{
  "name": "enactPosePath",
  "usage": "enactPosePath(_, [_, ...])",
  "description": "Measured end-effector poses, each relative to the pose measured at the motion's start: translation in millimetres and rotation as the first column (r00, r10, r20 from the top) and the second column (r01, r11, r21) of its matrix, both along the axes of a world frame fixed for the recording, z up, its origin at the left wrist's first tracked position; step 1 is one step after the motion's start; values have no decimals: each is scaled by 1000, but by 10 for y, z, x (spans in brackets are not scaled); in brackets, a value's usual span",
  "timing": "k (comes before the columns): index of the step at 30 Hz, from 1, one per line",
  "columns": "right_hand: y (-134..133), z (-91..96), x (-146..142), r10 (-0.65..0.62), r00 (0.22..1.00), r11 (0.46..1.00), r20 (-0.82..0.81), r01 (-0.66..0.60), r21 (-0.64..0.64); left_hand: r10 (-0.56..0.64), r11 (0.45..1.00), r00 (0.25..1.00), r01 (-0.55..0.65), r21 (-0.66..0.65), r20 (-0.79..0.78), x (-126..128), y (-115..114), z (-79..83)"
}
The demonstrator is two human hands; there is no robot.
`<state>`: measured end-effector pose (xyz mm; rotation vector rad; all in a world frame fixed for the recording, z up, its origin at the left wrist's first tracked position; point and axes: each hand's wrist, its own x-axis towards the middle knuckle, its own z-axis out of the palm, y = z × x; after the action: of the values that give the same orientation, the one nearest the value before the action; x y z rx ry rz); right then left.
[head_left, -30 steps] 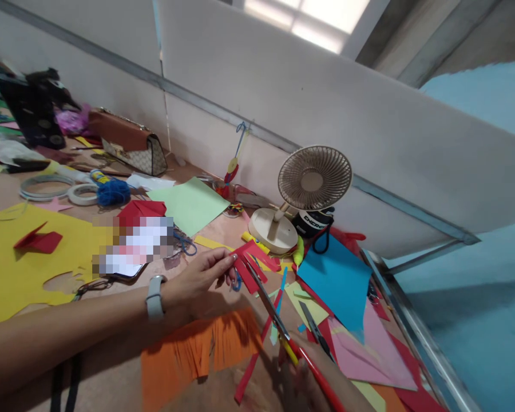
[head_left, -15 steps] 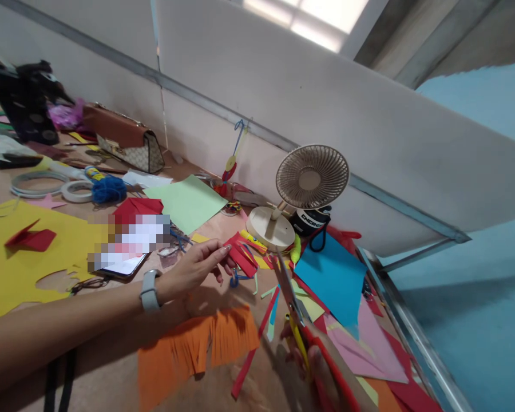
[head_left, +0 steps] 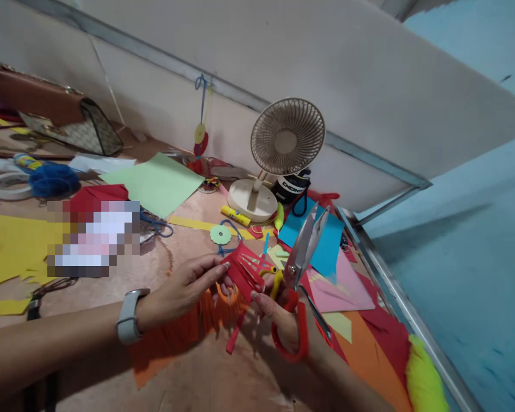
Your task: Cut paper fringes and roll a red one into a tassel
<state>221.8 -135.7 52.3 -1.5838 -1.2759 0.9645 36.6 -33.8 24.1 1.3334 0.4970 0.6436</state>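
My left hand (head_left: 206,276), with a grey watch band at the wrist, is closed on a piece of red paper (head_left: 241,269) cut into strips along one side. My right hand (head_left: 278,312) has scissors (head_left: 299,257) with red and yellow handles hooked on it, blades pointing up and away from the paper. Its thumb and fingers also pinch the red paper's strip ends. Beneath both hands lies fringed orange paper (head_left: 163,343), partly hidden by my left arm. A narrow red strip (head_left: 236,335) lies by it.
Beyond the hands stand a small fan (head_left: 253,200) and a yellow glue stick (head_left: 236,216). A scalloped green disc (head_left: 220,234) lies nearer. Blue paper (head_left: 326,240) and pink paper (head_left: 343,286) are at right; yellow paper (head_left: 21,240) and a blurred-out phone at left.
My right hand has come up and left to the red paper, its scissors turning more upright. The view has shifted right and the strips now show spread between both hands.
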Motion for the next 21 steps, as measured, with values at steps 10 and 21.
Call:
enactPosePath(10, [-39, -90, 4, -96, 995, 995, 24, 95, 41, -18, 989, 996, 31, -146, 87, 11, -39, -2])
enactPosePath(21, [-133, -57, -26, -7, 1000, 1000, -13, 8, 26, -170, 909, 985, 162, -383, 13, 16, -101, -13])
